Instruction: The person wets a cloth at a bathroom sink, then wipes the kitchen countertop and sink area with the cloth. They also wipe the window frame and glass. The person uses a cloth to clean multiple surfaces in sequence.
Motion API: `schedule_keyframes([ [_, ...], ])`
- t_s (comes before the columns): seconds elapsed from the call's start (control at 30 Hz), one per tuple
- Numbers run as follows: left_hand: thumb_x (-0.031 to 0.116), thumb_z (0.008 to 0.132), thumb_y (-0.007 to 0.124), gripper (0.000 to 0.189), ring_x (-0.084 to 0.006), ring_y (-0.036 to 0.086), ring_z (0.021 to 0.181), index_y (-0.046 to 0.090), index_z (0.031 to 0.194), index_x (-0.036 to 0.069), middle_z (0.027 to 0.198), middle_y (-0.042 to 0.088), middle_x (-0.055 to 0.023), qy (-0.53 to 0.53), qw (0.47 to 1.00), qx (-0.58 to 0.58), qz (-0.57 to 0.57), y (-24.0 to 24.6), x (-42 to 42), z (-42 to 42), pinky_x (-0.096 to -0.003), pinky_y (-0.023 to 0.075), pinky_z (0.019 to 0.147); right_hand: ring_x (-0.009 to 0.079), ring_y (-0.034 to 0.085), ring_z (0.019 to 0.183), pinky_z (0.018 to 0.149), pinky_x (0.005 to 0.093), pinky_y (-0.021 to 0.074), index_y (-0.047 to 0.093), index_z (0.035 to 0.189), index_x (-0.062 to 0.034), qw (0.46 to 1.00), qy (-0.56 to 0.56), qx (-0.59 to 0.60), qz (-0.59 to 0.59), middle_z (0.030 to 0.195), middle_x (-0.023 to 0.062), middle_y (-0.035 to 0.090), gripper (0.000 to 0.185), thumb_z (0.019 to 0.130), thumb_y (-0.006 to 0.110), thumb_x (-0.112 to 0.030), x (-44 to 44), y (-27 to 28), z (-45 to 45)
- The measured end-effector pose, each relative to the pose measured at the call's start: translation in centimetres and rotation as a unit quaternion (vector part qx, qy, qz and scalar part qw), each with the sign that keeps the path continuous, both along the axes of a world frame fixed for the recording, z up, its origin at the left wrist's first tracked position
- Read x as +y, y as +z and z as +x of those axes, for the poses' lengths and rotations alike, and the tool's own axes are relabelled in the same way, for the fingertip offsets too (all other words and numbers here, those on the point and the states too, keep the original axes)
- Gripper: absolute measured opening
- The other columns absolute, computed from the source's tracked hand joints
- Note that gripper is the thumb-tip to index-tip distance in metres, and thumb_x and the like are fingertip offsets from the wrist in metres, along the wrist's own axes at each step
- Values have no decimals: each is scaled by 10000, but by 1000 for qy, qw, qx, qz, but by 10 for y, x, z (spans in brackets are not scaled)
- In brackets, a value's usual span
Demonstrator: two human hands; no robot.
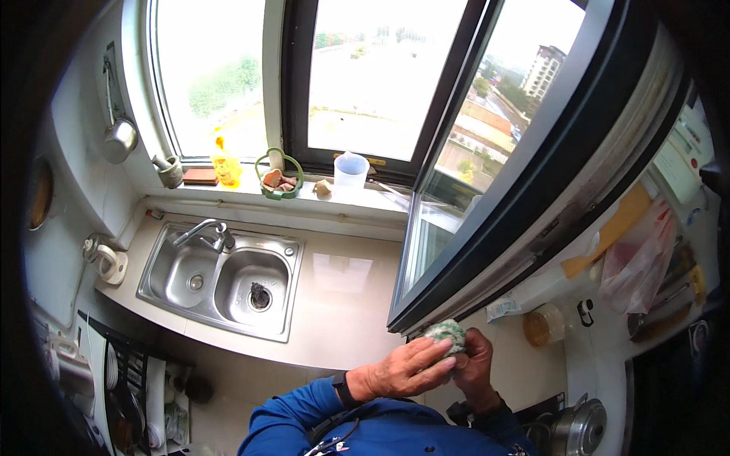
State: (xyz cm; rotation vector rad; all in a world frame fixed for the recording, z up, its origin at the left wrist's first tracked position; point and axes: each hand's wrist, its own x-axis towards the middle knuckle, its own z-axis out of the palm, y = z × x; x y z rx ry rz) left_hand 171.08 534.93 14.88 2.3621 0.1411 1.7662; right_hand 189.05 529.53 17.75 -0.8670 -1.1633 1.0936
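Note:
A bunched green-and-white cloth (446, 332) is held between my two hands, close in front of my body. My left hand (406, 366) lies across its near side with the fingers stretched over it. From the other side my right hand (478, 362) grips it, its fingers curled and partly hidden. Just above the cloth is the lower corner of an open window sash (406, 319) with a dark frame. Whether the cloth touches the sash I cannot tell.
Left of my hands a double steel sink (302, 273) with a faucet (223, 236) is set in the beige countertop (342, 325). The sill bears a yellow bottle (226, 168), green basket (279, 194) and plastic jug (351, 171). A lidded steel pot (579, 424) stands lower right.

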Motion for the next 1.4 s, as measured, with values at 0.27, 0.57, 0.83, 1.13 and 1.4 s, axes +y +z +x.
schedule_keyframes([
  [0.27, -92, 846, 631, 431, -437, 683, 1111, 667, 1272, -36, 1328, 613, -270, -15, 997, -42, -69, 7, 36, -51, -458, 585, 974, 210, 699, 1023, 890, 316, 559, 623, 1304, -2, 975, 2, -221, -2, 1143, 143, 712, 428, 930, 774, -145, 13, 30, -46],
  [0.57, -102, 924, 579, 448, -330, 579, 1333, 613, 1363, -18, 1441, 578, -221, -84, 907, -146, -385, 8, 90, -42, -358, 445, 1114, 356, 353, 1474, 1211, 461, 286, 244, 1584, 17, 715, -387, -479, 332, 1593, 276, 313, 716, 995, 612, -161, 33, 61, -33],
  [0.83, -102, 927, 557, 488, -337, 524, 1394, 584, 1405, -6, 1502, 529, -223, -196, 933, -124, -274, 79, 134, 3, -374, 401, 1153, 368, 335, 1451, 1199, 471, 301, -69, 1588, 34, 828, -362, -381, 195, 1601, 281, 203, 944, 971, 624, -140, 64, 37, -47],
  [1.13, -156, 856, 601, 421, -401, 654, 1212, 650, 1263, -60, 1311, 625, -303, -96, 978, -147, -114, 73, 117, -3, -407, 523, 1051, 356, 429, 1355, 1134, 460, 390, -2, 1530, 55, 849, -342, -335, 222, 1499, 305, 311, 844, 999, 597, -213, 72, 10, -35],
  [1.4, -20, 792, 704, 440, -417, 677, 1152, 673, 1230, -52, 1313, 641, -273, -128, 978, -166, -10, 136, 136, 4, -445, 533, 1030, 317, 459, 1354, 1119, 463, 418, 179, 1528, -20, 890, -373, -166, 204, 1502, 213, 402, 870, 924, 724, -326, 84, -1, -45],
])
